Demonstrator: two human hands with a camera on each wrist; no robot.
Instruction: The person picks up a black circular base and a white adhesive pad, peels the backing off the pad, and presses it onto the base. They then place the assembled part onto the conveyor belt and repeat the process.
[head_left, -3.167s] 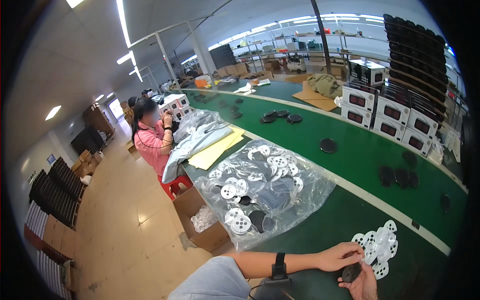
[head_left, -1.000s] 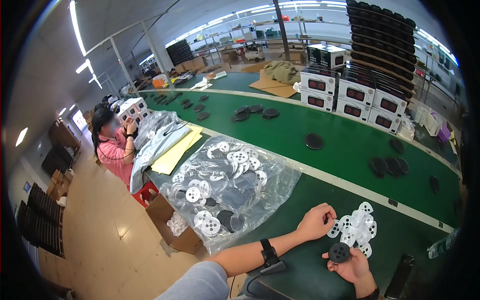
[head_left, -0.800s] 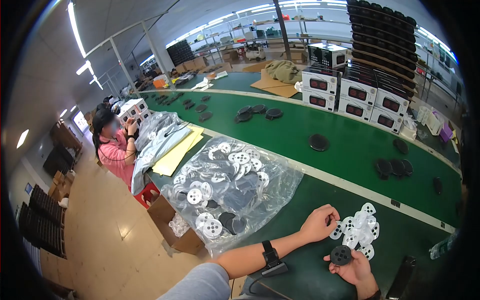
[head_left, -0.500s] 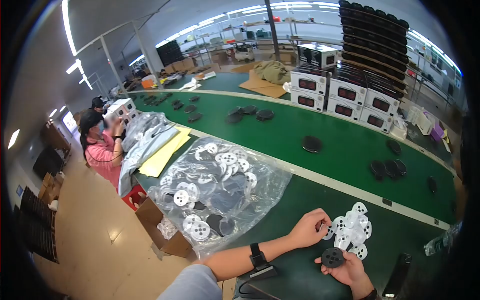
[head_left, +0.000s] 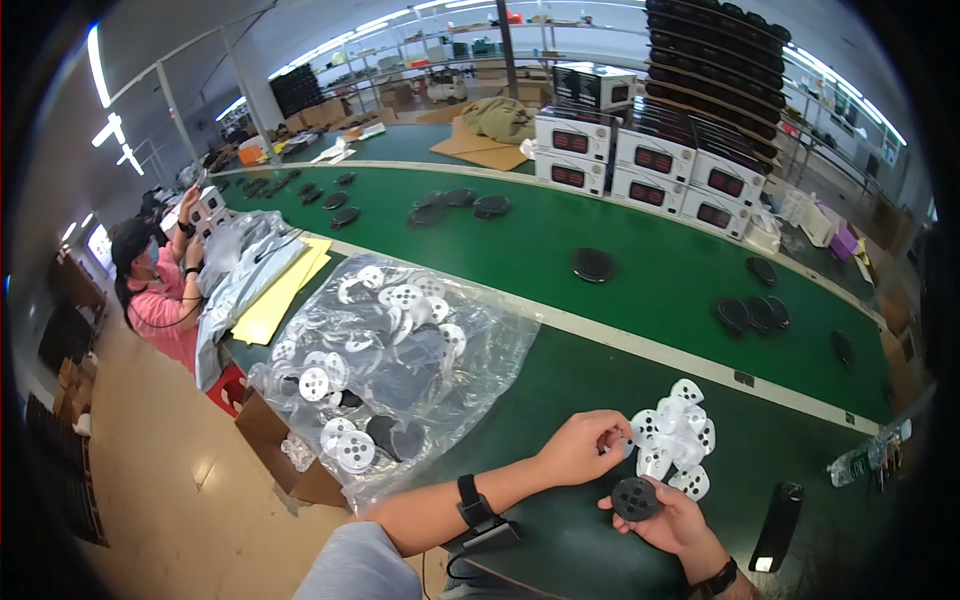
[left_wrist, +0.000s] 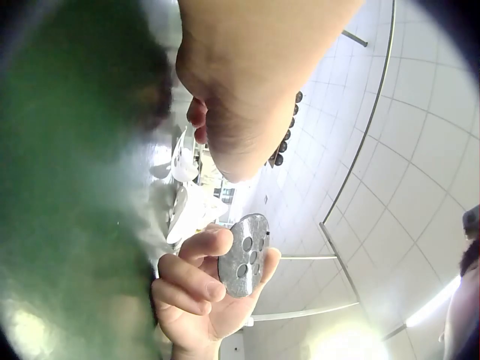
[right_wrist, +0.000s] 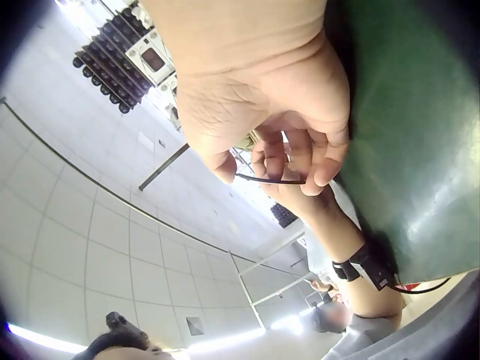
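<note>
My right hand [head_left: 675, 520] grips a thin black disc with several holes [head_left: 634, 498] by its edge, thumb on one side and fingers on the other. Seen edge-on in the right wrist view, the black disc [right_wrist: 270, 180] spans from thumb to fingertips. Its holed face points up in the head view. My left hand [head_left: 585, 448] rests on the green table with fingers loosely curled, and no held thing shows in it. Its fingertips are right at the edge of a small heap of white holed discs [head_left: 648, 428]. Crumpled clear film [head_left: 685, 447] lies over that heap.
A large clear plastic bag [head_left: 490, 370] of white and black discs covers the table's left. Behind runs a green belt [head_left: 480, 260] with black round parts. A black strip-like object [head_left: 778, 525] and a plastic bottle [head_left: 862, 462] lie right. A person in pink [head_left: 160, 300] sits far left.
Both hands were together around the black disc about three seconds ago; the left has since moved away leftward to the heap's edge. The head view has turned right. The right hand still holds the disc.
</note>
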